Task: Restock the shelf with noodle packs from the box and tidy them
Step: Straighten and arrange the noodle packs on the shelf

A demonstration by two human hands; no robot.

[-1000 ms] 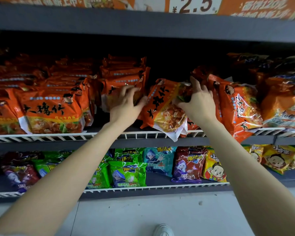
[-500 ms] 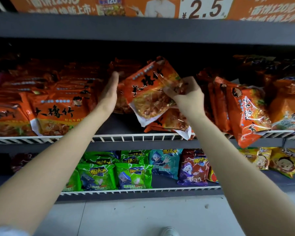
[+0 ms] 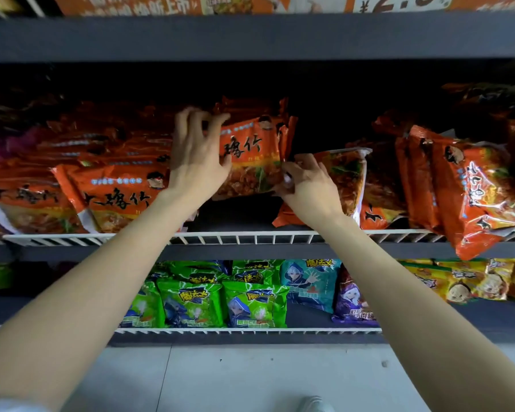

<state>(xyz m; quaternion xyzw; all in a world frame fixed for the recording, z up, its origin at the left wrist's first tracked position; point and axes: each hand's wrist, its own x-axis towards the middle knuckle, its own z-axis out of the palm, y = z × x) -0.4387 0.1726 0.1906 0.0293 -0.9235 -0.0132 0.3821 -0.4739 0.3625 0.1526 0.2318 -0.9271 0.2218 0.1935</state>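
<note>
An orange noodle pack [image 3: 250, 156] stands face-out at the middle of the dark shelf, on top of a stack. My left hand [image 3: 195, 156] lies on its left side, fingers spread over the top corner. My right hand [image 3: 305, 181] pinches its lower right edge. Just right of that hand another orange pack [image 3: 347, 176] leans sideways. More orange packs [image 3: 113, 191] fill the left of the shelf in rows. The box is not in view.
A white wire rail [image 3: 250, 237] runs along the shelf front. Tilted orange packs [image 3: 470, 197] at the right hang over it. Green, teal, purple and yellow snack bags [image 3: 253, 304] sit on the lower shelf. A grey shelf board [image 3: 250, 37] is overhead.
The pack held tilted in my right hand has been set upright on the middle stack. My left hand moved onto its left side. The view shifted upward.
</note>
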